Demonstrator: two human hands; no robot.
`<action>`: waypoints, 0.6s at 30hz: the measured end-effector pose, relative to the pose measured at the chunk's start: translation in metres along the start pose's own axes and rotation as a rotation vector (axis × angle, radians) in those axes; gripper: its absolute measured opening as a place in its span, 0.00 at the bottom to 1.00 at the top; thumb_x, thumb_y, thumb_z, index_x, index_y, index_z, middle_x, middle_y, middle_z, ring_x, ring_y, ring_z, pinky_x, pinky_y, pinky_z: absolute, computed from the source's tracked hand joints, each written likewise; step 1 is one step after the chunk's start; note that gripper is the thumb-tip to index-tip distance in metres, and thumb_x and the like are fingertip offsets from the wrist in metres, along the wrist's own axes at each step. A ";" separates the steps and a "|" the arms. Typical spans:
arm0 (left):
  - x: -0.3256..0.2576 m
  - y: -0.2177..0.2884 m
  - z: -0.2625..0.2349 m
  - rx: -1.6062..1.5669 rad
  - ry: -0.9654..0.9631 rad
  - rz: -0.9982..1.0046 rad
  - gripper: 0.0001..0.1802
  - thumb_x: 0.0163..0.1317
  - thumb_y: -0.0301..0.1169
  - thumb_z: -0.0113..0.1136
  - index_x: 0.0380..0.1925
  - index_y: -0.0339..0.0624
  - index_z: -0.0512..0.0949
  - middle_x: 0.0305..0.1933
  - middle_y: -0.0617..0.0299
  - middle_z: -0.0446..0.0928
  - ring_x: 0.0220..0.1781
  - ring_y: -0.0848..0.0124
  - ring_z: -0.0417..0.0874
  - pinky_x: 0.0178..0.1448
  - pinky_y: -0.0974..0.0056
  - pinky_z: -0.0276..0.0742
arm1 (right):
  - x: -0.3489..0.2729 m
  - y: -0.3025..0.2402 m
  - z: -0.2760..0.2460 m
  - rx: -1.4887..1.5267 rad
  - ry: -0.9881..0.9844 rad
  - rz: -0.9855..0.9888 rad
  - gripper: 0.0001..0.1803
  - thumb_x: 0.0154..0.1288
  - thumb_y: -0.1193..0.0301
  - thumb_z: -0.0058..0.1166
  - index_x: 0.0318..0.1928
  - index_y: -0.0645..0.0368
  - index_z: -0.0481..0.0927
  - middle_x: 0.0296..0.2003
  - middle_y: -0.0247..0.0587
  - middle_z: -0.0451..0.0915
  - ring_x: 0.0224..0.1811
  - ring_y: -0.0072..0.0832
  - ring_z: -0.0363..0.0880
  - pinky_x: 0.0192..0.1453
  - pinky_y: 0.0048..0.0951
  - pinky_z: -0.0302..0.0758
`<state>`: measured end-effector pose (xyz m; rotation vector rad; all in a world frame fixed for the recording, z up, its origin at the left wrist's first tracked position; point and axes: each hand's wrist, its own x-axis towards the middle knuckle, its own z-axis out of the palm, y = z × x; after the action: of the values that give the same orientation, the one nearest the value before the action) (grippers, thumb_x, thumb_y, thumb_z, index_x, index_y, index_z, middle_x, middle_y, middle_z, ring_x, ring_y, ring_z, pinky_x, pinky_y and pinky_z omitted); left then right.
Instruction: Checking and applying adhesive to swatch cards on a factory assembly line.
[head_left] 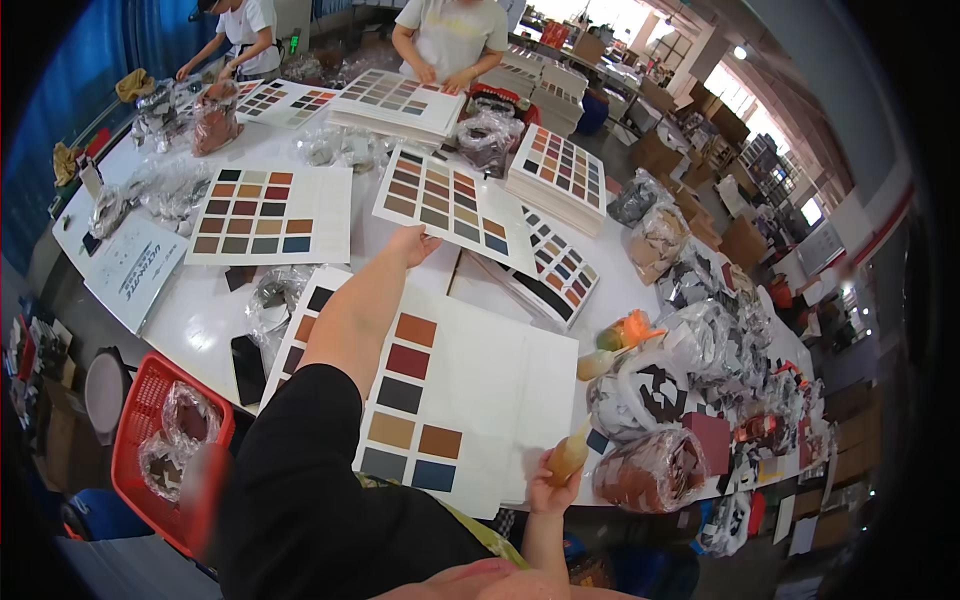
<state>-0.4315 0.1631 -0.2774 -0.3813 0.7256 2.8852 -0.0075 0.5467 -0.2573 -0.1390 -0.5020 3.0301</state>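
Observation:
My left arm reaches forward over the table, and my left hand (412,243) pinches the near edge of a white sample card (502,212) with rows of coloured swatches. The card is tilted, partly above other swatch sheets (552,258). Close to my body, my right hand (553,490) is wrapped round a squeeze bottle (569,455) with a pale nozzle and yellowish-brown contents. Beneath my left arm lies a larger white swatch board (480,360), partly covered by the arm. Its right part is blank white.
A swatch card (333,215) lies at the left, near a black phone (248,368). A red basket (128,455) stands lower left. Plastic bags of swatches (650,470) crowd the right side, beside another bottle (595,364). Two people work across the table near card stacks (558,180).

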 end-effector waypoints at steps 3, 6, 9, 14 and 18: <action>0.017 0.001 -0.019 0.024 0.183 -0.063 0.13 0.66 0.29 0.46 0.48 0.36 0.64 0.43 0.49 0.72 0.39 0.59 0.78 0.41 0.56 0.80 | 0.001 0.003 0.006 0.036 -0.006 0.022 0.23 0.65 0.56 0.47 0.58 0.49 0.69 0.55 0.36 0.71 0.56 0.35 0.67 0.41 0.28 0.74; 0.009 -0.002 -0.017 0.263 0.356 -0.063 0.16 0.65 0.32 0.49 0.50 0.38 0.64 0.43 0.47 0.72 0.41 0.56 0.77 0.48 0.59 0.77 | 0.000 -0.003 -0.004 -0.045 -0.006 -0.004 0.23 0.65 0.56 0.46 0.58 0.50 0.68 0.55 0.37 0.71 0.56 0.35 0.67 0.40 0.28 0.74; -0.005 0.002 -0.029 0.516 0.434 0.054 0.16 0.60 0.31 0.55 0.46 0.40 0.69 0.43 0.49 0.72 0.39 0.60 0.78 0.44 0.59 0.78 | -0.001 0.001 -0.001 -0.006 0.004 -0.001 0.23 0.66 0.56 0.45 0.58 0.51 0.68 0.55 0.37 0.71 0.56 0.35 0.67 0.40 0.28 0.74; -0.082 0.040 0.001 0.580 0.489 0.110 0.24 0.59 0.32 0.54 0.55 0.36 0.67 0.59 0.45 0.67 0.59 0.61 0.71 0.60 0.63 0.67 | -0.001 -0.001 -0.005 0.005 0.020 0.006 0.23 0.66 0.55 0.44 0.57 0.52 0.69 0.54 0.37 0.71 0.54 0.35 0.69 0.39 0.27 0.75; -0.223 0.071 -0.008 1.154 -0.122 0.665 0.27 0.58 0.37 0.56 0.56 0.36 0.68 0.59 0.44 0.68 0.62 0.54 0.66 0.65 0.62 0.60 | 0.001 0.001 -0.004 -0.047 0.002 -0.008 0.23 0.66 0.56 0.44 0.57 0.52 0.68 0.54 0.37 0.71 0.54 0.34 0.69 0.39 0.28 0.75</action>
<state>-0.2296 0.0806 -0.1911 0.2352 2.5857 2.2872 -0.0085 0.5471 -0.2613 -0.1427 -0.5722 3.0113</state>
